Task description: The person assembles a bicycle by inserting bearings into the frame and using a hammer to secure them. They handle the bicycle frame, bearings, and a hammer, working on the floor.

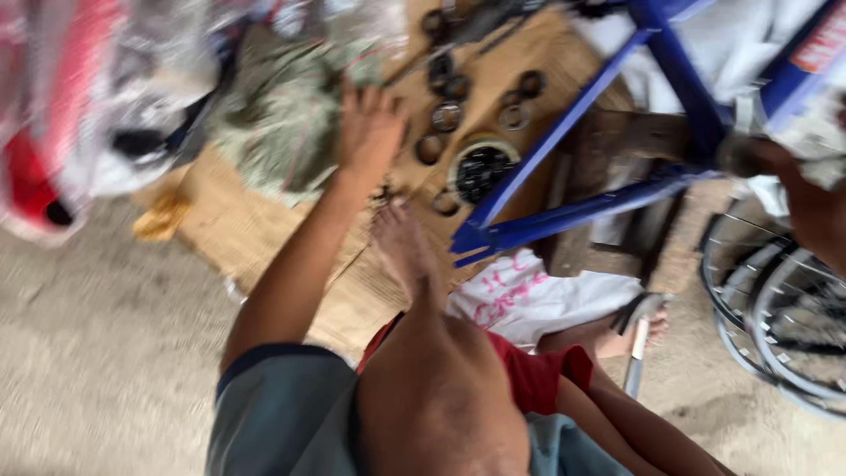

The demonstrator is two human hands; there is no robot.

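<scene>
My left hand (370,123) reaches forward over a sheet of brown cardboard (264,229), fingers apart and holding nothing. It hovers beside a crumpled green cloth (282,115) and close to several dark metal rings (447,115). A round tin of small black parts (481,169) sits just right of it. My right hand (815,211) is at the right edge, closed around the junction of a blue bicycle frame (564,216); the picture is blurred there. My bent knee (432,388) and bare foot (401,238) fill the middle.
Bicycle wheels (775,308) lie at the right on the sandy ground (106,353). A white printed cloth (529,295) lies under the frame. A red and white bundle (53,132) is at the upper left, and wooden blocks (617,141) support the frame.
</scene>
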